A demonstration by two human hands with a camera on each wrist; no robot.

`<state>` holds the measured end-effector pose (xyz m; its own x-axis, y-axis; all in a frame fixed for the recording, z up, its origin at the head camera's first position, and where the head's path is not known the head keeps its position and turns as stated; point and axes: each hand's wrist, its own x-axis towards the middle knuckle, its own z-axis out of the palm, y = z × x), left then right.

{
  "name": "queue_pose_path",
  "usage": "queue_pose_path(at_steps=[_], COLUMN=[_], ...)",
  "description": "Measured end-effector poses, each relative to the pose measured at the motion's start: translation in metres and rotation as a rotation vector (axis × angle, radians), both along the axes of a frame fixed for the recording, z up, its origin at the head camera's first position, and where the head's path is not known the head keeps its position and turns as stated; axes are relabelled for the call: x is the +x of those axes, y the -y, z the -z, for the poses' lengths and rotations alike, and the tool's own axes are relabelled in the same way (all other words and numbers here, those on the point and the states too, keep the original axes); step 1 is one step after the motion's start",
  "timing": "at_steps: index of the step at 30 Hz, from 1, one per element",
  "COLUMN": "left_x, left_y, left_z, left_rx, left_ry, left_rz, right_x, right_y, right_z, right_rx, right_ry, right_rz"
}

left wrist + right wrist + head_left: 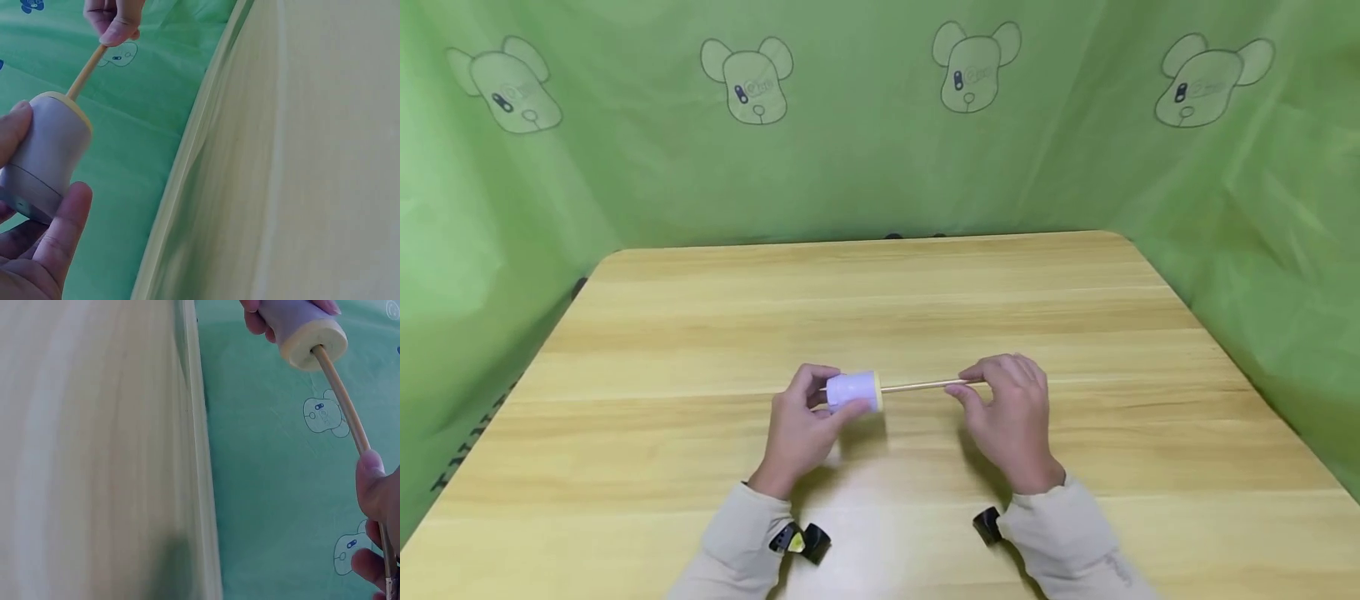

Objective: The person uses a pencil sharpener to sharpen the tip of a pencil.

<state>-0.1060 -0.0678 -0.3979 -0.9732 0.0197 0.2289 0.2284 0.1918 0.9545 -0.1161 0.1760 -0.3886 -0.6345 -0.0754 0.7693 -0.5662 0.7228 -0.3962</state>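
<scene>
A lavender cylinder point(852, 388) – slightly waisted, with a cream end cap point(306, 342) and a thin dark seam – is held above the table point(865, 300), near side, about the middle. The left hand point(801, 429) clamps it between thumb and fingers, partly covering it; to the right, the right hand point(1013, 412) pinches a thin wooden rod point(921, 386) entering the cap. The rod's inner tip is hidden – its pale-banded outer end is cut off in the right wrist view.

cylinder point(852, 387): lilac, cream end point(306, 341) | stick point(341, 397): tan | table point(880, 308): yellowish woodgrain | curtain point(865, 167): green, outlined animal faces point(757, 90)
</scene>
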Motion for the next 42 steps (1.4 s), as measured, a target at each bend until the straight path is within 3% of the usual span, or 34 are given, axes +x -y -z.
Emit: queue_pose_path(at_steps=[9,20,29,38,42], left_x=[0.001,-0.001,0.001,0.002,0.001], left_y=[0.001,0.003,0.002,0.001,0.002], left_z=[0.001,-0.002,-0.004,-0.004,-0.003], left_rx=[0.029,0.014,0.034,0.009,0.0], left_ry=[0.031,0.014,0.002,-0.005,-0.005], left_rz=[-0.002,0.035,0.059,0.002,0.004], right_x=[0.003,0.002,0.007,0.0,0.0], right_y=[0.002,0.002,-0.002,-0.004,0.001], right_z=[0.005,0.002,-0.006,0.002,0.002], right_rx=[-0.029,0.072,0.109,0.013,-0.002], right_ry=[0.093,0.123,0.366,0.192,0.102], right_rz=[-0.061,-0.054,-0.015,-0.136,-0.078])
